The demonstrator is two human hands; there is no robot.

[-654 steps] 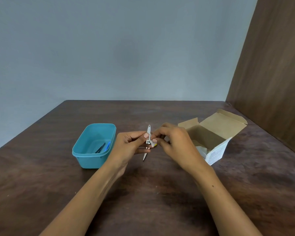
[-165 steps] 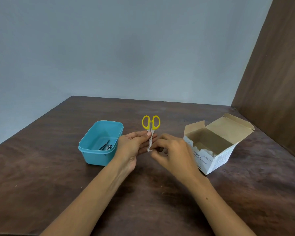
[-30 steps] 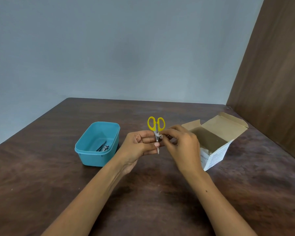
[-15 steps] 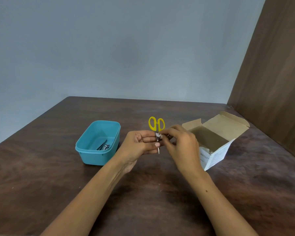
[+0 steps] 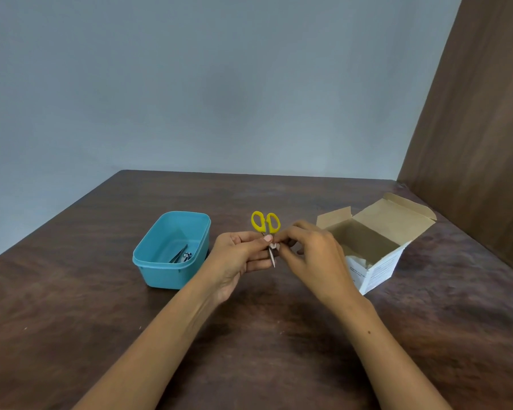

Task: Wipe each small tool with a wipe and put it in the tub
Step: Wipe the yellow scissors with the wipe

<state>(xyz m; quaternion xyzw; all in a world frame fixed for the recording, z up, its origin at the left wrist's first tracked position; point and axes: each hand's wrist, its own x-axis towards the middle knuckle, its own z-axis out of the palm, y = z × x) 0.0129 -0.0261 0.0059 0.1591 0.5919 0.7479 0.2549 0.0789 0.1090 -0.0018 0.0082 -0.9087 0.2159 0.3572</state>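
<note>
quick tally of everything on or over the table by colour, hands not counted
yellow: 1, the scissors, held over the table
teal: 1, the tub
white: 2, the wipe pinched on the blades and the open box
metal: at least 2, the small tools in the tub; exact number too small to tell
total: at least 6

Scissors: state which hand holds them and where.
Left hand pinches the scissors just below the yellow handles; right hand presses a wipe on the blades.

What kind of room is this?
Hard to say; probably a plain indoor corner set up for this chore: a dark wooden table, a bare grey wall, and a brown wood panel.
</note>
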